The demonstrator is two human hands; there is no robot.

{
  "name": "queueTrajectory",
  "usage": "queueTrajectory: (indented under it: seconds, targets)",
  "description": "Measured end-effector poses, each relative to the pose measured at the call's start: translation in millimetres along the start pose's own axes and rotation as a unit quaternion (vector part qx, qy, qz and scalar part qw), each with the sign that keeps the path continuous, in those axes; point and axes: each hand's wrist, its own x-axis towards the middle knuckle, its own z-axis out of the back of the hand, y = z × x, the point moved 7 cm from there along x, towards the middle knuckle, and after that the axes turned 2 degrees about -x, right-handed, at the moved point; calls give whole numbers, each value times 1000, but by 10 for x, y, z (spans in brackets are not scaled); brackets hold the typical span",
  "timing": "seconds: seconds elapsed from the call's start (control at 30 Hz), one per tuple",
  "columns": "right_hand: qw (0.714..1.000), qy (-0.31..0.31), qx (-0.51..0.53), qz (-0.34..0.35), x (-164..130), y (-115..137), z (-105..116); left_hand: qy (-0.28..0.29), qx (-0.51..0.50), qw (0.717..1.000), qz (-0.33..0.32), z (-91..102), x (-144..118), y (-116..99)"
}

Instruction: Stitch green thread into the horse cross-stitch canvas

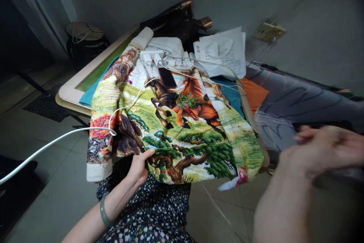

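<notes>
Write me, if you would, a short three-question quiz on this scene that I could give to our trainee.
1. Multiple choice: what does the person's left hand hold?
A) the dark-screened phone
B) the near edge of the embroidered cloth
C) the white cable

2. True or false: the right hand is off to the right, apart from the embroidered cloth.

3. Fill in the gap: the tangled thread lying on the cloth is ____ in colour.

Key: 1. B; 2. True; 3. green
</notes>
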Motion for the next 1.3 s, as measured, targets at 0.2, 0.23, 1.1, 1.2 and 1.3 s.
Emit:
queueTrajectory:
  seconds: [0.2,0.23,1.1,1.2,1.3]
  targets:
    - [945,310,-102,-5,-1583,-425,-1210,-6,2,1000,-4,14,-17,-5]
    - [921,368,-124,-23,-1848,-518,-1346,0,4,1000,-3,8,-18,-4]
    - [816,449,-356,79,-2404,-769,-1643,-1,-1,1000,24,23,-1,32]
    - [825,438,-352,55,-2433,-791,-1637,-6,-12,1000,23,18,-2,26]
    - [852,415,-317,36,-2440,-800,-1606,-17,-17,1000,19,15,-1,18]
